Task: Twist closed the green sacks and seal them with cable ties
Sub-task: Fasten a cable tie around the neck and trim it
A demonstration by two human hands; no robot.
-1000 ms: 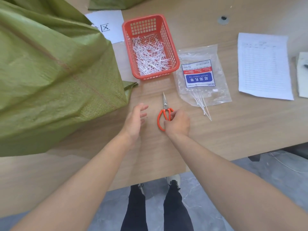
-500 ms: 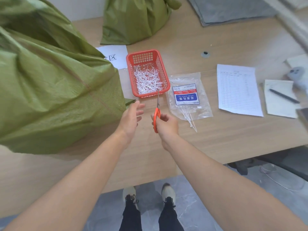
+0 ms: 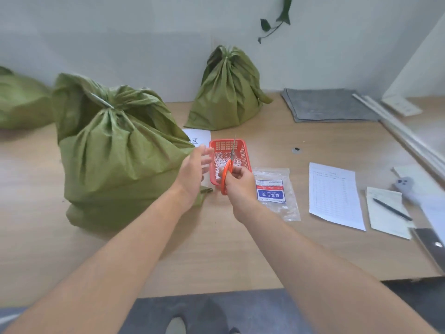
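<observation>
Sack near my left arm: olive-green woven plastic sack (image 3: 115, 160), pale tie at its neck.
Far sack: same olive green (image 3: 226, 92).
Scissors in my right hand (image 3: 240, 180): orange-handled steel scissors (image 3: 227, 168).
Basket: red-orange plastic mesh basket (image 3: 245, 153), white clippings inside.
Packet: clear plastic packet (image 3: 277, 194), blue, red and white label.
Table: light wood-grain table (image 3: 216, 249).
Mat: grey felt mat (image 3: 330, 104).

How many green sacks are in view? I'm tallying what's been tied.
3: a big sack near the left hand, a smaller sack by the wall, and one cut off at the left edge. More may be out of frame.
</observation>
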